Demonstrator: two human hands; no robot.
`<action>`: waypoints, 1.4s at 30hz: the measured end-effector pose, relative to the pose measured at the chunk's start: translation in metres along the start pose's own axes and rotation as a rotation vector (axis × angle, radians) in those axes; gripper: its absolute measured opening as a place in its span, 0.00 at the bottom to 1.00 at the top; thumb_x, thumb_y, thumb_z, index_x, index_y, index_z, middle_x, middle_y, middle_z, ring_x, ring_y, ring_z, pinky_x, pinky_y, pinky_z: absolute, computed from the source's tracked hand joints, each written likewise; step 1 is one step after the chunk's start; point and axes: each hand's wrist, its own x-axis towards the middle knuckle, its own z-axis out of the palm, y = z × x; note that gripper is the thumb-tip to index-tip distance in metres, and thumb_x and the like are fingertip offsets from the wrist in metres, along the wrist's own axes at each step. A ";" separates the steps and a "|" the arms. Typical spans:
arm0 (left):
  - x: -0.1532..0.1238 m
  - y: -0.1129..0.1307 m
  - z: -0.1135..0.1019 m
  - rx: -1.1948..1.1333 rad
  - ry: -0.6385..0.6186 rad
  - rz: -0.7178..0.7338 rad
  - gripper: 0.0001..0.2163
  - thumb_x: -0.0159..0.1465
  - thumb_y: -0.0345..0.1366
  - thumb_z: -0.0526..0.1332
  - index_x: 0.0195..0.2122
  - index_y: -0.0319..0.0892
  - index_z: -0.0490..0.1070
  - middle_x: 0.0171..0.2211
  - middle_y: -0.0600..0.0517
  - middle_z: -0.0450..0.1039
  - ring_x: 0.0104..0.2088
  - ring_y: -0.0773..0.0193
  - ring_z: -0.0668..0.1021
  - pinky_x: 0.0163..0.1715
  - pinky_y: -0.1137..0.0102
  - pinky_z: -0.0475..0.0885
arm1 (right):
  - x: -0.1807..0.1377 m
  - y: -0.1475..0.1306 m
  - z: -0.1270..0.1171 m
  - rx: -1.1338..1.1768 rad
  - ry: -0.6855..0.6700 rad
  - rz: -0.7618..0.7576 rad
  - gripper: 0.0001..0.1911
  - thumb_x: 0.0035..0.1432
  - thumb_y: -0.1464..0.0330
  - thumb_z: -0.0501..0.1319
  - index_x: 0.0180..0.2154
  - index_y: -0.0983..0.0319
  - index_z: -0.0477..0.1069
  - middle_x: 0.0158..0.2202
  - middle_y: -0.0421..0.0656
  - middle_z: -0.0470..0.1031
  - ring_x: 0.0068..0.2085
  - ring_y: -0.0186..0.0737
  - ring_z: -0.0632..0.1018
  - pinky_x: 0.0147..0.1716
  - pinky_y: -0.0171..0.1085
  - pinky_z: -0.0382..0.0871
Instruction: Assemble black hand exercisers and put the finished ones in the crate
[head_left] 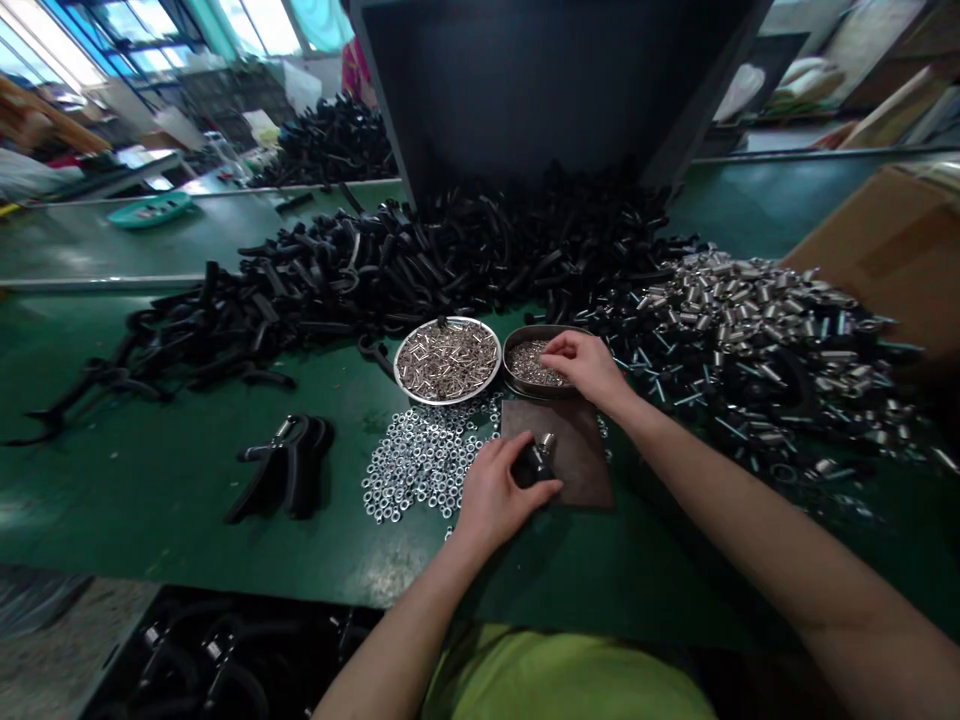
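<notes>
My left hand is closed around a small black plastic part with a silver metal piece on it, held over a brown square pad. My right hand reaches into an oval tin of tiny metal pieces, thumb and fingertips pinched together; whatever is between them is too small to make out. Left of the tin stands a round white-rimmed dish full of small metal pins. Loose silver nuts lie spread on the green table beside my left hand.
Black curved plastic handles are heaped across the back. Metal sleeves and bolts pile up at the right, near a cardboard box. An assembled pair of black handles lies at the left. Below the table edge, a black bin holds more pieces.
</notes>
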 end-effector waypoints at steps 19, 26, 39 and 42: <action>-0.011 0.016 -0.002 -1.277 -0.120 -0.580 0.21 0.51 0.45 0.67 0.42 0.37 0.73 0.32 0.48 0.76 0.31 0.63 0.77 0.36 0.68 0.72 | -0.114 -0.014 -0.002 0.285 -0.040 -0.208 0.08 0.54 0.68 0.62 0.25 0.61 0.70 0.26 0.40 0.73 0.30 0.36 0.74 0.31 0.35 0.66; 0.013 0.005 -0.013 -0.420 -0.295 -0.097 0.28 0.48 0.41 0.70 0.51 0.42 0.70 0.46 0.46 0.74 0.48 0.53 0.73 0.51 0.59 0.65 | -0.096 0.018 0.001 -0.317 -0.179 -0.644 0.08 0.61 0.69 0.55 0.40 0.59 0.72 0.36 0.45 0.75 0.36 0.38 0.72 0.33 0.37 0.60; -0.002 -0.006 0.011 0.436 -0.073 0.265 0.28 0.47 0.43 0.70 0.48 0.42 0.65 0.44 0.47 0.71 0.45 0.53 0.71 0.46 0.59 0.66 | -0.159 0.060 -0.035 -0.716 0.017 -0.245 0.14 0.62 0.66 0.53 0.47 0.61 0.70 0.41 0.51 0.73 0.39 0.48 0.72 0.33 0.42 0.64; 0.001 -0.004 0.011 0.475 -0.064 0.226 0.25 0.46 0.44 0.71 0.43 0.42 0.68 0.41 0.47 0.70 0.43 0.53 0.71 0.43 0.60 0.67 | -0.195 0.085 -0.047 -0.866 0.060 0.017 0.17 0.59 0.62 0.56 0.46 0.65 0.69 0.35 0.52 0.72 0.36 0.51 0.72 0.29 0.44 0.66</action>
